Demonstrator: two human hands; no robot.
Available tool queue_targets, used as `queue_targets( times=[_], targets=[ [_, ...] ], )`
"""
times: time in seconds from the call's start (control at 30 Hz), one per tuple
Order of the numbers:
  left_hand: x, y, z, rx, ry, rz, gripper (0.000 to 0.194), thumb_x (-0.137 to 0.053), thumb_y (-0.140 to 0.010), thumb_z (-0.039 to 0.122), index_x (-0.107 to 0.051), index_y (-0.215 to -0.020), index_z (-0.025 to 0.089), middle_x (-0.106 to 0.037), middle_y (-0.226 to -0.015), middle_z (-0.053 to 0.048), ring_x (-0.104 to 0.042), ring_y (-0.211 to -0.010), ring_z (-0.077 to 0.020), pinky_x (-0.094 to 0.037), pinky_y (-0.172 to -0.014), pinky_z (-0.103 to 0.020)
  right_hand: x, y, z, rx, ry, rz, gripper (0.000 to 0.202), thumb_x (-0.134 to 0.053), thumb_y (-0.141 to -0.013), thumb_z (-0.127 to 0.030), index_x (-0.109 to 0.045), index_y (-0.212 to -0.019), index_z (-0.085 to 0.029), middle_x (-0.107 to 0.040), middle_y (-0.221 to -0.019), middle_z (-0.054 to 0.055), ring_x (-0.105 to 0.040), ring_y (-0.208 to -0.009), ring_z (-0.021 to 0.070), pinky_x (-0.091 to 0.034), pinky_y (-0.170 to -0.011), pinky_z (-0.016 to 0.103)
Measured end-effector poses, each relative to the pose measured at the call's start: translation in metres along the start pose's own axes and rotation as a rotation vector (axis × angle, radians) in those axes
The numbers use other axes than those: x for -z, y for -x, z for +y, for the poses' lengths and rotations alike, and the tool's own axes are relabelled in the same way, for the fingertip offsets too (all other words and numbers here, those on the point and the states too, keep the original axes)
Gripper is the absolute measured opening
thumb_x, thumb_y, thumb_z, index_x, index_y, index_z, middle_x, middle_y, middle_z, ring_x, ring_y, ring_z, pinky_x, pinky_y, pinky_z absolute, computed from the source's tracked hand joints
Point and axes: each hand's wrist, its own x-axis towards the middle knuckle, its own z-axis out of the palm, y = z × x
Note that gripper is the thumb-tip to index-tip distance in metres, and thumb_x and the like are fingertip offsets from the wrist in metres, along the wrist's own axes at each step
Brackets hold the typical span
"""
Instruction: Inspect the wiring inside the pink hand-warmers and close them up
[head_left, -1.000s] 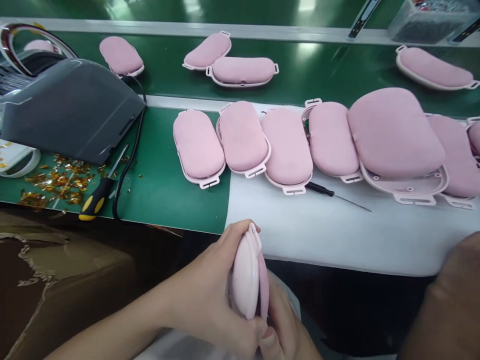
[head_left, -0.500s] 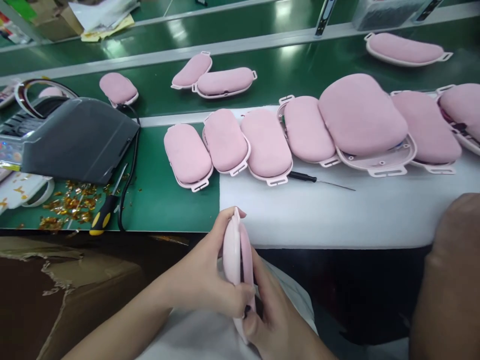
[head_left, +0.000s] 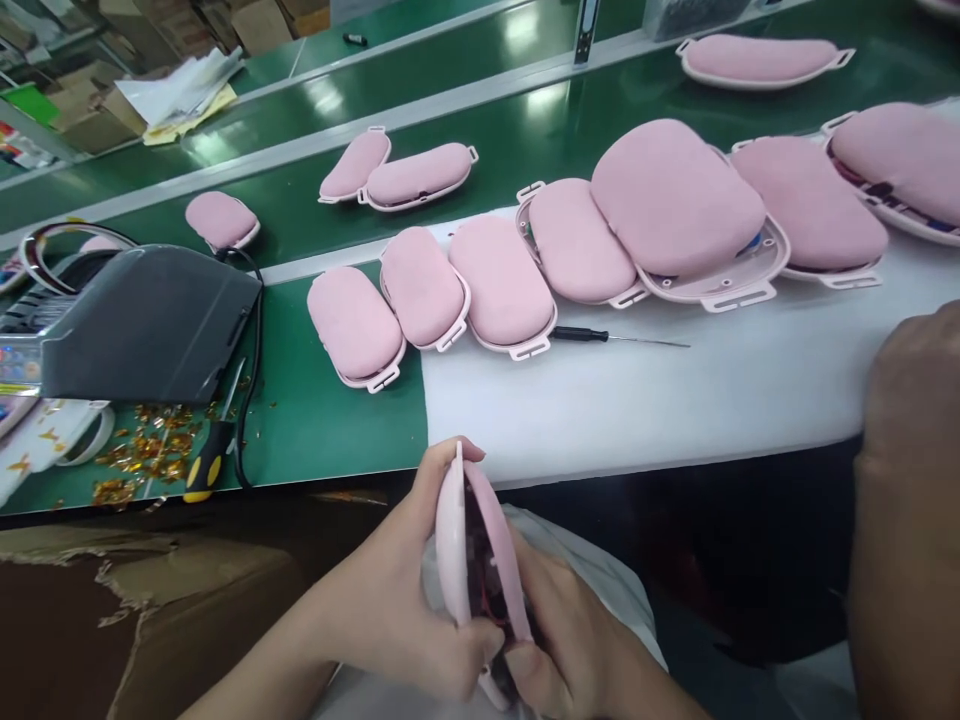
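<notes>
Above my lap I hold a pink two-part plastic casing on edge. Its pale back shell [head_left: 451, 550] is gripped in my left hand [head_left: 394, 595], fingers curled over the top end and thumb at the lower seam. The padded pink half [head_left: 501, 530] rests in my right hand [head_left: 581, 625], whose thumb sits by the same seam. Between the halves a gap shows dark insides and a thin red wire; they lean together at the top. Past my hands, several similar pink casings [head_left: 502, 285] lie in a row, beside a thin black-handled screwdriver [head_left: 581, 334].
A white mat [head_left: 525, 420] covers part of the green bench. To the left stand a grey tape dispenser [head_left: 150, 320], a yellow-black screwdriver [head_left: 210, 460] and gold scraps [head_left: 154, 445]. A torn cardboard box [head_left: 202, 620] is below. Another person's arm [head_left: 907, 480] reaches in from the right.
The gap between the casing's two halves has widened, the pink half tilting right, so the insides now show. My view has turned slightly. Both hands keep their hold.
</notes>
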Motion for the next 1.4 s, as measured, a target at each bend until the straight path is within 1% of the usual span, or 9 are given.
queue_targets(
  times=[0.13,0.43,0.6,0.73,0.83,0.97,1.1,1.2,1.4],
  targets=[
    [-0.001,-0.001,-0.006,0.053,0.063,-0.006,0.081,-0.059,-0.058,0.012,-0.018,-0.123,0.038,-0.044,-0.081,0.008,-0.047,-0.06,-0.0085,-0.04,-0.051,-0.022,0.002,0.003,0.002,-0.048,-0.054,-0.042,0.071,-0.025,-0.093,-0.059,-0.013,-0.149,-0.017,-0.064,-0.106,0.011,-0.065,-0.084,0.0216,-0.054,-0.071,0.033],
    [0.008,-0.007,-0.017,-0.019,0.167,0.007,0.085,-0.067,-0.06,0.019,-0.02,-0.128,0.04,-0.047,-0.1,0.001,-0.051,-0.082,-0.0159,-0.046,-0.071,-0.032,0.005,-0.001,-0.005,-0.106,-0.032,-0.057,0.074,-0.03,-0.095,-0.053,-0.002,-0.152,-0.015,-0.037,-0.15,0.015,-0.051,-0.127,0.0253,-0.048,-0.097,0.037],
    [0.015,-0.013,-0.016,-0.089,0.276,-0.002,0.08,-0.076,-0.067,0.04,-0.026,-0.13,0.043,-0.042,-0.116,-0.001,-0.05,-0.094,-0.0177,-0.046,-0.078,-0.031,0.006,-0.009,-0.015,-0.166,-0.051,-0.038,0.069,-0.03,-0.096,-0.047,-0.003,-0.151,-0.017,-0.046,-0.143,0.012,-0.053,-0.122,0.0229,-0.047,-0.097,0.035],
    [0.021,-0.009,-0.013,-0.13,0.34,0.052,0.073,-0.07,-0.073,0.05,-0.031,-0.134,0.041,-0.042,-0.123,-0.004,-0.051,-0.096,-0.0175,-0.048,-0.077,-0.026,0.006,-0.016,-0.025,-0.183,-0.082,-0.013,0.054,-0.035,-0.095,-0.042,-0.024,-0.145,-0.025,-0.057,-0.128,0.006,-0.061,-0.106,0.0203,-0.05,-0.089,0.031],
    [0.026,0.0,-0.006,-0.116,0.228,0.099,0.075,-0.07,-0.075,0.042,-0.031,-0.139,0.04,-0.041,-0.125,-0.003,-0.053,-0.091,-0.0155,-0.048,-0.076,-0.024,0.003,-0.02,-0.029,-0.19,-0.074,-0.013,0.054,-0.04,-0.094,-0.036,-0.026,-0.144,-0.025,-0.059,-0.125,0.005,-0.061,-0.103,0.0185,-0.049,-0.086,0.028],
    [0.023,0.01,0.01,-0.067,0.181,0.227,0.077,-0.064,-0.074,0.021,-0.031,-0.143,0.034,-0.042,-0.136,-0.004,-0.048,-0.112,-0.0217,-0.045,-0.088,-0.026,-0.004,-0.022,-0.03,-0.254,0.023,-0.022,0.056,-0.045,-0.092,-0.036,-0.03,-0.143,-0.02,-0.057,-0.129,0.009,-0.059,-0.108,0.0218,-0.048,-0.089,0.033],
    [0.013,0.01,0.017,0.056,0.328,0.325,0.093,-0.057,-0.062,0.006,-0.024,-0.144,0.034,-0.058,-0.101,0.001,-0.053,-0.085,-0.0136,-0.045,-0.068,-0.02,-0.011,-0.023,-0.033,-0.349,0.106,-0.017,0.059,-0.043,-0.092,-0.034,-0.025,-0.146,-0.019,-0.049,-0.14,0.012,-0.055,-0.118,0.0253,-0.047,-0.095,0.039],
    [0.01,0.009,0.014,0.077,0.355,0.37,0.09,-0.053,-0.059,0.002,-0.028,-0.14,0.034,-0.05,-0.08,0.006,-0.046,-0.065,-0.0077,-0.039,-0.055,-0.016,-0.016,-0.024,-0.034,-0.381,0.171,-0.014,0.058,-0.042,-0.092,-0.034,-0.026,-0.146,-0.018,-0.052,-0.137,0.014,-0.059,-0.112,0.0272,-0.051,-0.09,0.041],
    [0.014,0.022,0.01,0.038,0.177,0.348,0.088,-0.058,-0.069,0.007,-0.022,-0.145,0.032,-0.051,-0.103,0.001,-0.05,-0.082,-0.0109,-0.045,-0.066,-0.018,-0.02,-0.021,-0.035,-0.362,0.25,-0.022,0.056,-0.042,-0.092,-0.037,-0.032,-0.144,-0.017,-0.058,-0.129,0.015,-0.063,-0.107,0.0275,-0.055,-0.083,0.039]
  ],
)
